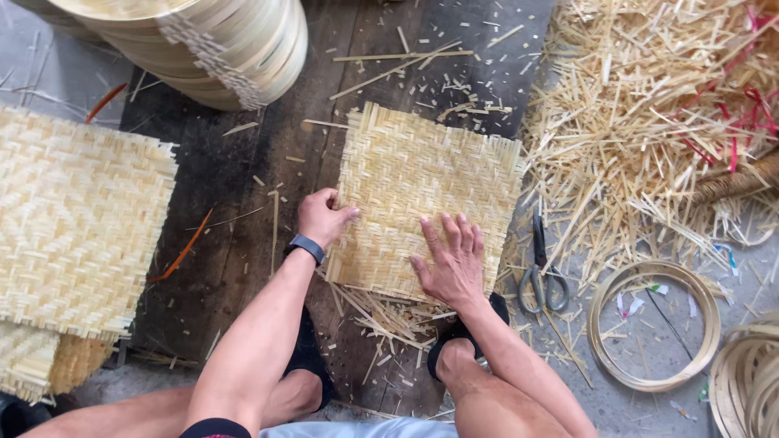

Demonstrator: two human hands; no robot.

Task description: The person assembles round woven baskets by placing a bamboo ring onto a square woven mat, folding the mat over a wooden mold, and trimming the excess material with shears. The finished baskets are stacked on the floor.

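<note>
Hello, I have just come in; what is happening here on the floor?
A person crouches over a dark wooden board and works on a square woven bamboo mat. The left hand grips the mat's left edge, while the right hand lies flat on its near part. Scissors lie to the right, beside a bamboo hoop and a heap of strip offcuts. More woven mats are stacked at the left.

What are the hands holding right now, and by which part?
The left hand grips the woven bamboo mat by its left edge; the right hand presses flat on its near part.
</note>
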